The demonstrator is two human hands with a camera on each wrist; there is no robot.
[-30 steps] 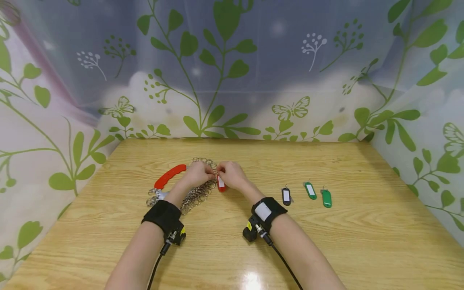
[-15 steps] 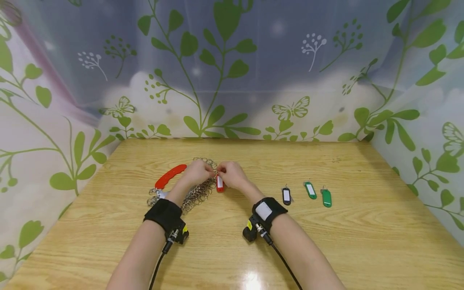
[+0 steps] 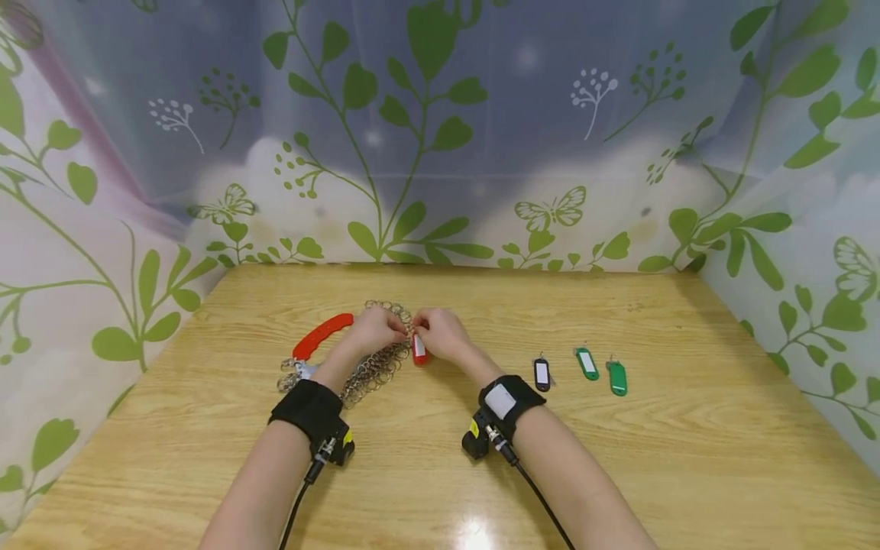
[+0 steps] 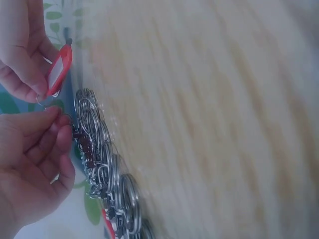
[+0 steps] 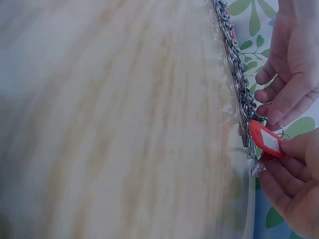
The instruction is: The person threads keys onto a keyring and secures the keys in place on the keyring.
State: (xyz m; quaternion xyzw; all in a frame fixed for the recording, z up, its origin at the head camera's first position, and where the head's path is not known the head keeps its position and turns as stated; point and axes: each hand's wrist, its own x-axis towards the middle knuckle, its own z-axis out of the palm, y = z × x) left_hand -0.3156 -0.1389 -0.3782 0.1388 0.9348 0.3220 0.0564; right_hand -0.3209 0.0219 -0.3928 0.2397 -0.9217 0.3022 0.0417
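My left hand (image 3: 374,328) pinches a small metal ring at the right end of a bunch of linked key rings (image 3: 376,368). Close beside it, my right hand (image 3: 440,332) holds a red key tag (image 3: 419,350) with a white label by its upper end. In the left wrist view, the tag's thin split ring (image 4: 41,102) spans the space between both hands' fingertips. A key (image 5: 257,169) hangs by the red tag in the right wrist view. Whether the tag's ring is linked to the bunch cannot be told.
Left of the bunch lies a curved red handle (image 3: 321,336) with metal clasps (image 3: 292,374). To the right rest a black key tag (image 3: 541,374) and two green key tags (image 3: 587,363), with small keys attached, on the wooden table (image 3: 440,473). A patterned cloth (image 3: 495,153) encloses the back and sides.
Both hands stay almost in place at the end of the bunch. The left fingers move slightly right, then back left, and the red key tag tilts a little.
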